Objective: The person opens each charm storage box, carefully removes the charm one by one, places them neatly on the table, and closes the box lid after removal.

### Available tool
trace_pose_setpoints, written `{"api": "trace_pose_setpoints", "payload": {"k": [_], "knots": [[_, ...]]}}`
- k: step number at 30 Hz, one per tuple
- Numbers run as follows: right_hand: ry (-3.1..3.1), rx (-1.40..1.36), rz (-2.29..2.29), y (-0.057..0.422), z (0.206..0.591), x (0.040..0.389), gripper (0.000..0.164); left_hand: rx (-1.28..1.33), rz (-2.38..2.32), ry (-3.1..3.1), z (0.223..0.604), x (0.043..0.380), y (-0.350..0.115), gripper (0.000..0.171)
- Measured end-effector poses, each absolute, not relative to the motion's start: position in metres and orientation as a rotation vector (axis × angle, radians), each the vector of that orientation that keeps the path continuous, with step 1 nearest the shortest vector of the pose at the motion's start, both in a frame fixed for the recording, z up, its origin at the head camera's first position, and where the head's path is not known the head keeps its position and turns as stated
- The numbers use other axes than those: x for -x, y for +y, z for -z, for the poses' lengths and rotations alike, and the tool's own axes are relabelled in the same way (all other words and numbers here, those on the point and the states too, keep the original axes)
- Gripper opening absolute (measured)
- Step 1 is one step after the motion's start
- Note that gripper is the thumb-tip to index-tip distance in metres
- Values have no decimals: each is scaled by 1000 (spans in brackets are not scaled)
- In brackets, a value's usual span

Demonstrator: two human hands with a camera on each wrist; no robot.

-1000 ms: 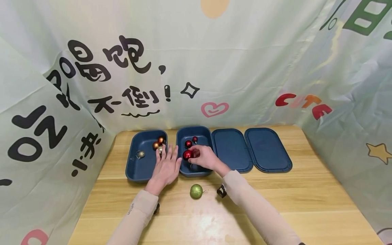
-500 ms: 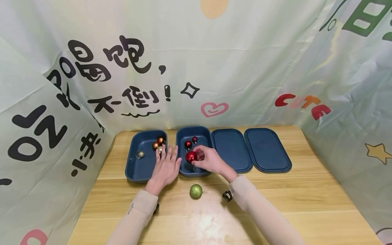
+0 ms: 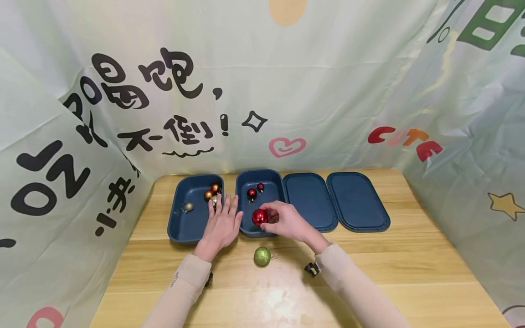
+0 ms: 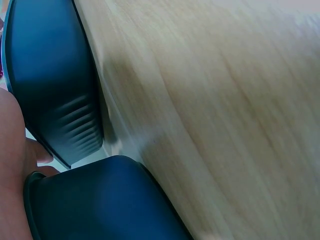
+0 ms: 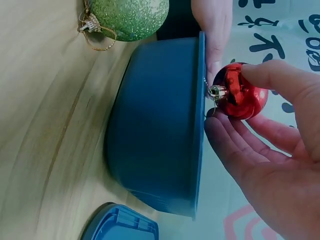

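Observation:
My right hand [image 3: 288, 221] pinches a shiny red Christmas ball [image 3: 259, 217] above the near part of the second blue box [image 3: 245, 228]. In the right wrist view the red ball [image 5: 243, 95] hangs cap-down at rim height, thumb on one side and fingers on the other. My left hand [image 3: 222, 228] lies with straight fingers across the right rim of the first blue box [image 3: 174, 228], beside the second. Two smaller red balls [image 3: 252, 194] rest in the second box. In the first box are copper-coloured balls [image 3: 209, 195] and a small pale gold ball [image 3: 187, 207]; my fingertips partly hide another gold one.
On the wooden table [image 3: 262, 300], a glittery green ball [image 3: 262, 256] lies in front of the second box. Two blue lids [image 3: 310, 200] lie flat to the right of the boxes. A printed cloth [image 3: 328, 100] hangs behind and at both sides.
My right hand has drawn the red ball toward me and slightly right, from mid-box to the near end of the second box. The left hand has stayed where it was.

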State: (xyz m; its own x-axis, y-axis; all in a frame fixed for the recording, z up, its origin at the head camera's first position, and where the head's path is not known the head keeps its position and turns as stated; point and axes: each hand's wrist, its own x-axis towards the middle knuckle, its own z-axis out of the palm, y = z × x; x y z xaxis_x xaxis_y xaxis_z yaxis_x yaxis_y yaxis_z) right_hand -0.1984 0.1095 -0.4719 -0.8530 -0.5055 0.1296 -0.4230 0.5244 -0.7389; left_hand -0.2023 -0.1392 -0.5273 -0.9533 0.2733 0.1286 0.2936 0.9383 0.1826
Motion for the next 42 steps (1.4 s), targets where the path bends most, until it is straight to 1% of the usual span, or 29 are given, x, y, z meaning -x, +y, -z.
{"api": "trace_pose_setpoints", "payload": {"k": [16,23,27,33,42], "knots": [[2653,892,1247,122,473,177,43,443,316,-2994,528,203,-139,61],[2629,966,1251,127,473,172,50,439,289,-2979,527,202,-139,61],[2612,987,1240,131,473,167,49,439,297,-2973,525,201,-139,61],[2578,980,1242,137,477,163,45,439,299,-2971,525,201,-138,61],[2530,937,1271,144,484,156,47,434,297,-2977,525,202,-138,61]]}}
